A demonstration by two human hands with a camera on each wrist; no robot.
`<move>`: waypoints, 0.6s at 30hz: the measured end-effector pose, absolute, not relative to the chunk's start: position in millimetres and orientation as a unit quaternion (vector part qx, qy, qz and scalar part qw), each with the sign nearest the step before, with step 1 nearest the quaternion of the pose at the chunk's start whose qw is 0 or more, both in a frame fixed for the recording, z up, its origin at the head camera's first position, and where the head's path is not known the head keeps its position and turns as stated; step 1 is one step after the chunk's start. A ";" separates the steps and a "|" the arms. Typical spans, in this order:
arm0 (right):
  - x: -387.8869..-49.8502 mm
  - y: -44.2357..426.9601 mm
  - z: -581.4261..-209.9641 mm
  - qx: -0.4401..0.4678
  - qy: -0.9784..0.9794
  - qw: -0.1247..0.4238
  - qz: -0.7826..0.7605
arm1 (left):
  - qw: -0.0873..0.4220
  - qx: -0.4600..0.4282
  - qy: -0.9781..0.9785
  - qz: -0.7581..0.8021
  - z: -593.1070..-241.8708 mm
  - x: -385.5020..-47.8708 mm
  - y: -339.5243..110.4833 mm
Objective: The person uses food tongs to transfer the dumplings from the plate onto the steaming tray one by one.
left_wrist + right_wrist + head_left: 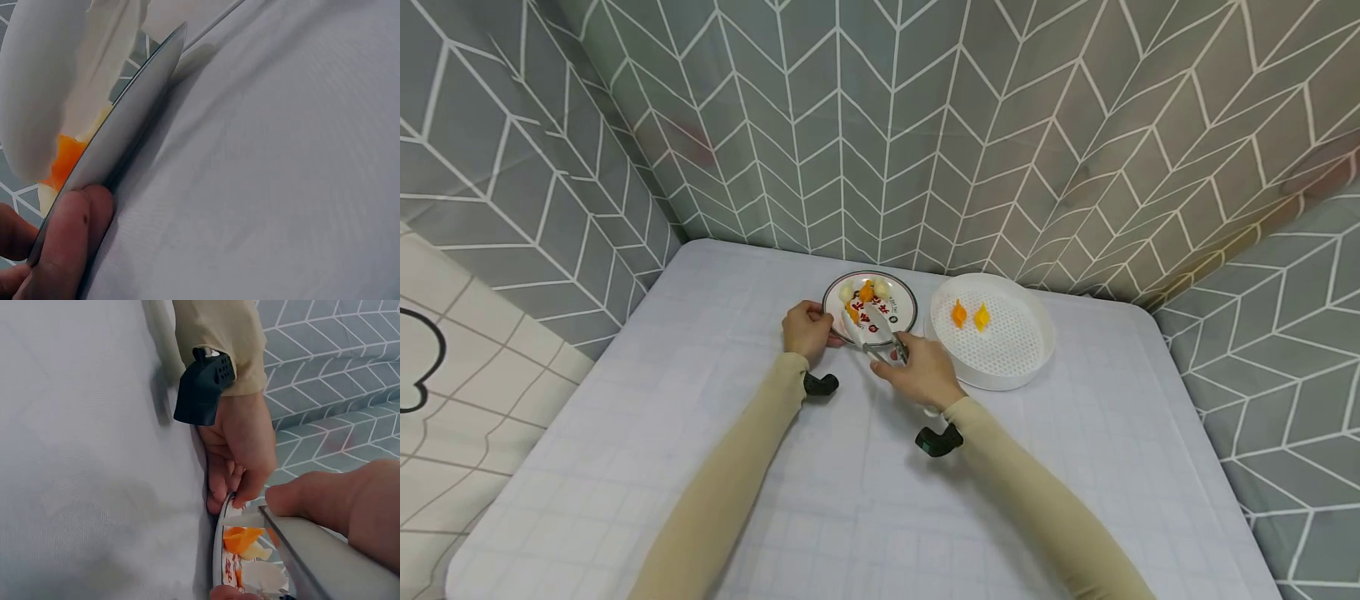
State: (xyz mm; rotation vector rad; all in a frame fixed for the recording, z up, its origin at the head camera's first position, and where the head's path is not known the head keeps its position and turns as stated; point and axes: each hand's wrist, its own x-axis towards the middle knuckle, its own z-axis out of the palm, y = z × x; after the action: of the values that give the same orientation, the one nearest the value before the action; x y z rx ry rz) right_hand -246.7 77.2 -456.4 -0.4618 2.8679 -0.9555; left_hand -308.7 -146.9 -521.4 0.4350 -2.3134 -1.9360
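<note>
Head view: we log the right hand (925,369) gripping the tongs (880,320), arms spread, long axis running away and leftward over the plate (907,305). Nearer orange piece (852,313) lies on the plate's left side, by the tips; whether they touch, we can't tell. Left hand (807,332) pinches the near-left rim, closer to that piece than the right fingers.

Near the left fingers (817,317), an irregular orange piece (852,312) is partly hidden by silvery, V-shaped, seemingly metal tongs (879,322).
</note>
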 end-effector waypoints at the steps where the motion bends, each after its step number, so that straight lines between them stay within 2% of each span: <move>1: -246.6 76.4 -456.6 -0.152 0.938 0.045 -0.310 | 0.048 0.143 -0.759 -0.634 -520.7 -308.2 -146.4; 18: -251.1 71.7 -453.8 -0.157 0.949 0.081 -0.262 | 0.051 0.147 -0.766 -0.624 -517.0 -305.3 -144.4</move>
State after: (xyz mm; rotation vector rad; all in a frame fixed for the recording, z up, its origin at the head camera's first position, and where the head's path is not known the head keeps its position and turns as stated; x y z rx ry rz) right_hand -251.1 71.7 -453.8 -0.4708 2.8358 -0.7843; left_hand -305.3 -144.4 -517.0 0.4488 -2.3301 -1.8992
